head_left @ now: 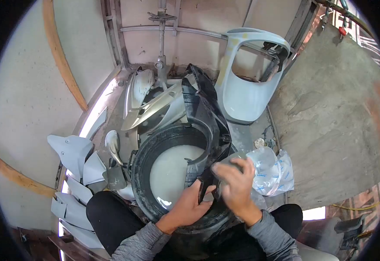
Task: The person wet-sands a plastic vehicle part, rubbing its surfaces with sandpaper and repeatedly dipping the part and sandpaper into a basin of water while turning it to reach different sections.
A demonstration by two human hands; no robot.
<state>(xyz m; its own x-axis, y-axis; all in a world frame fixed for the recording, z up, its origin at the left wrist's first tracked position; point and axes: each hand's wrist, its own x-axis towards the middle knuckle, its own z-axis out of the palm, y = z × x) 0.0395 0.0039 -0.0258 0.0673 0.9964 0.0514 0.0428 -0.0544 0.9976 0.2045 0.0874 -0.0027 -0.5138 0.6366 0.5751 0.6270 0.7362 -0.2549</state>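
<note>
My left hand (pixel 189 205) is closed around the lower end of a long black plastic panel (pixel 205 117), which looks like a vehicle body part. The panel stands slanted over the right side of a black tub (pixel 140 182) of cloudy whitish water (pixel 172 172). My right hand (pixel 237 185), slightly blurred, is beside the panel's lower part with its fingers bent. Pinched in its fingers is a thin grey sheet (pixel 235 157), perhaps sandpaper. Whether the sheet touches the panel I cannot tell.
A large pale-blue shell (pixel 246 102) with an opening leans at the back right. Clear plastic bags (pixel 268 172) lie right of the tub. Silvery panels (pixel 155 106) are behind it, a mirror (pixel 113 143) and several pale panels (pixel 70 152) to the left. A concrete slab (pixel 329 117) stands right.
</note>
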